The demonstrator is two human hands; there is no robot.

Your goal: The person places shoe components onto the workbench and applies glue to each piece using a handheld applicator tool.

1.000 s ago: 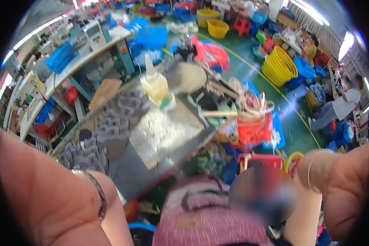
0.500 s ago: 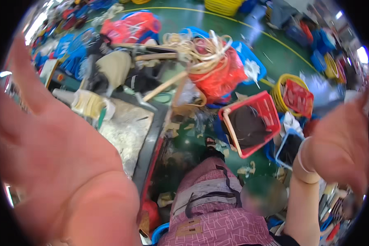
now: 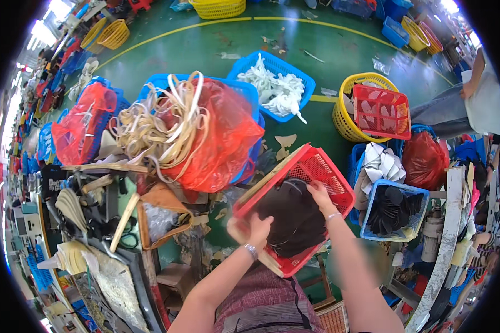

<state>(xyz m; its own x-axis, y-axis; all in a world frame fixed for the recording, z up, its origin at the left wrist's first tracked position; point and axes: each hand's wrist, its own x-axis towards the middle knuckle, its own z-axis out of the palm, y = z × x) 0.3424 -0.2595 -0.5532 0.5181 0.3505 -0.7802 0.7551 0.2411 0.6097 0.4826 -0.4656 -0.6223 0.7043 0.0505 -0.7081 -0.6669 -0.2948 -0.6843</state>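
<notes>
A red plastic basket (image 3: 334, 175) stands in front of me, with a pale strip along its left rim. Dark, flat, flexible pieces (image 3: 294, 219) fill it; I cannot make out their exact kind. My left hand (image 3: 254, 231) is at the left rim, thumb over the inside and blurred fingers on the outer side, closed round the edge. Inside the right wall, my right hand (image 3: 321, 198) grips the dark pieces at their upper right, its fingertips partly hidden.
Left stands a blue basket with a red plastic bag (image 3: 228, 133) and coiled cream strips (image 3: 166, 127). Beyond is a blue basket of white pieces (image 3: 275, 89). To the right are a yellow basket (image 3: 344, 119), a light-blue basket of black pieces (image 3: 394, 208) and another person's arm (image 3: 473, 83).
Both my hands have come down from close in front of the camera to the red basket. The view has shifted, and the basket now sits nearer the middle.
</notes>
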